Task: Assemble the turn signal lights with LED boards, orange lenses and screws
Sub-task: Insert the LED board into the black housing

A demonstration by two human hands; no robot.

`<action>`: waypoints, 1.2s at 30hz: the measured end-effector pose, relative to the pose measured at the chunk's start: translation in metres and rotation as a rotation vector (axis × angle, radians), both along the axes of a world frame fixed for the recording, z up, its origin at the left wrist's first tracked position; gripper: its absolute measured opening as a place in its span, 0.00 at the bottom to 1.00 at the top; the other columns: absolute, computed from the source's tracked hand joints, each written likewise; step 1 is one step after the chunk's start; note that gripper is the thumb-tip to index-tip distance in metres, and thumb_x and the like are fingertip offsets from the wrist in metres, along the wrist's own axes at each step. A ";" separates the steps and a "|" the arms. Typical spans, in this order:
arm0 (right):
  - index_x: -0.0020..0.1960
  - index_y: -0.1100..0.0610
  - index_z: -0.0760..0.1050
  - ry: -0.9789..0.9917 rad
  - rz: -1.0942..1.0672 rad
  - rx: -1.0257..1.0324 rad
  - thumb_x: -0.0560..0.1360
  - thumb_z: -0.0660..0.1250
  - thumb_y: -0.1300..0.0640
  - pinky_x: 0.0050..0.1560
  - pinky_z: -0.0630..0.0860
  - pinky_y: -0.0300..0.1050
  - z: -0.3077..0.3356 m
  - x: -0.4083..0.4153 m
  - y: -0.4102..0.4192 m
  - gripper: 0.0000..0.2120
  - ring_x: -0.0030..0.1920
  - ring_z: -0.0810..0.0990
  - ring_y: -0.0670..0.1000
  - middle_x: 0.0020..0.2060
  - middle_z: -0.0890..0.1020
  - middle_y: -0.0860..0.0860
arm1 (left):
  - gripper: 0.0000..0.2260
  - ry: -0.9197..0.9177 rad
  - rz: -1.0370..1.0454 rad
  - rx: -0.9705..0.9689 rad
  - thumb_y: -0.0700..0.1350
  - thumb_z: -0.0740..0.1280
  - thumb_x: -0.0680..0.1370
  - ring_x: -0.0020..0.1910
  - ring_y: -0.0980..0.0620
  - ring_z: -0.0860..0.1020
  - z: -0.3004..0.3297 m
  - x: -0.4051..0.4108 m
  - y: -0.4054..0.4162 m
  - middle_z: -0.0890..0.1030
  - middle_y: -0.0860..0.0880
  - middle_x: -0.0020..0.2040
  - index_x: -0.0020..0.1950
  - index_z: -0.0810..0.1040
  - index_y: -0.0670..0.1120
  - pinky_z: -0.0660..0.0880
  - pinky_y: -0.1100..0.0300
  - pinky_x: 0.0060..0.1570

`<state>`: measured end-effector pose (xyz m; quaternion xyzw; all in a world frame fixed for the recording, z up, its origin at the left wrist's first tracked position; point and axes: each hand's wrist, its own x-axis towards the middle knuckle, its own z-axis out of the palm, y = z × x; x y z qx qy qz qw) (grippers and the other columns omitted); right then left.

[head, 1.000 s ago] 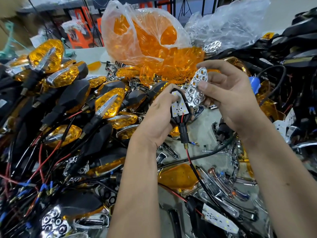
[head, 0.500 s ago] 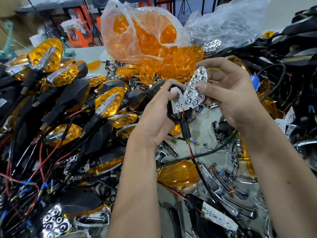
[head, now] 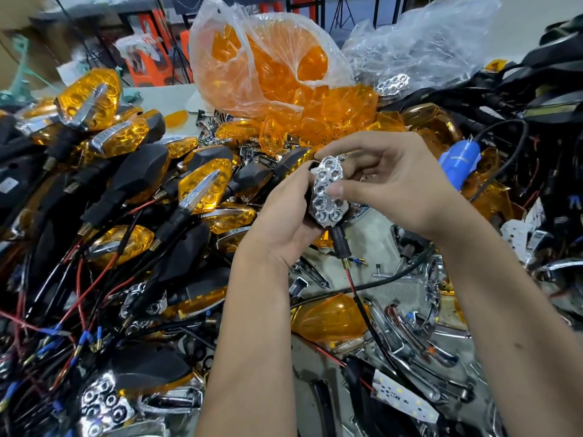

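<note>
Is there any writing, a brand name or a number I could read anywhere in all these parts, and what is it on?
None can be read.
Blue cylindrical tool right of the right hand: a dark line of print, too blurred to read.
White sticker on a black housing at the far left: marks too small to read.

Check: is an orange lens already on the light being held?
No. The chrome reflector on the held light is bare under the right hand's thumb, while the left hand grips the housing.
</note>
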<state>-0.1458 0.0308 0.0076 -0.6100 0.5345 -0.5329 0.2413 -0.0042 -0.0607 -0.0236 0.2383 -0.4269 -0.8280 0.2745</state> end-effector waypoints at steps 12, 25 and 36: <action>0.62 0.50 0.85 0.143 -0.035 0.067 0.74 0.77 0.64 0.50 0.80 0.52 -0.001 0.001 -0.001 0.18 0.41 0.79 0.49 0.41 0.82 0.56 | 0.17 0.004 -0.031 0.099 0.45 0.55 0.88 0.56 0.45 0.84 -0.001 -0.001 -0.001 0.84 0.39 0.60 0.67 0.79 0.38 0.82 0.52 0.51; 0.63 0.40 0.83 0.176 -0.082 0.085 0.74 0.79 0.56 0.49 0.75 0.36 -0.011 0.000 -0.006 0.20 0.48 0.76 0.45 0.52 0.76 0.49 | 0.13 0.056 -0.011 0.208 0.41 0.55 0.86 0.53 0.42 0.82 0.005 0.001 0.004 0.81 0.37 0.58 0.57 0.78 0.38 0.80 0.47 0.59; 0.68 0.43 0.76 0.133 -0.124 0.158 0.75 0.78 0.52 0.45 0.78 0.37 -0.011 0.002 -0.009 0.24 0.49 0.81 0.47 0.54 0.80 0.47 | 0.07 0.255 -0.018 0.115 0.37 0.61 0.73 0.57 0.38 0.79 0.013 0.003 0.008 0.79 0.36 0.58 0.48 0.76 0.40 0.82 0.48 0.54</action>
